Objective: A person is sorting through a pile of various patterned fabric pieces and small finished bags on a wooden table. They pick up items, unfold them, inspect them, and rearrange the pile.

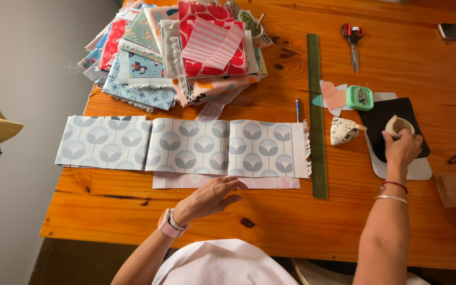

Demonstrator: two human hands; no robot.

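The right hand (pixel 401 149) is gripping a tape roll (pixel 398 125) at its twelve o'clock; the left hand (pixel 212 196) is lying flat, open, touching pink fabric (pixel 186 181) at twelve o'clock.

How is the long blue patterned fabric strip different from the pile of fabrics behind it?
The patterned fabric strip lies flat and spread along the table's front, with the left hand beside its lower edge; the fabric pile is stacked and untidy at the back. The strip carries one pale blue repeating motif; the pile mixes reds, pinks, stripes and blues. Both rest on the wooden table.
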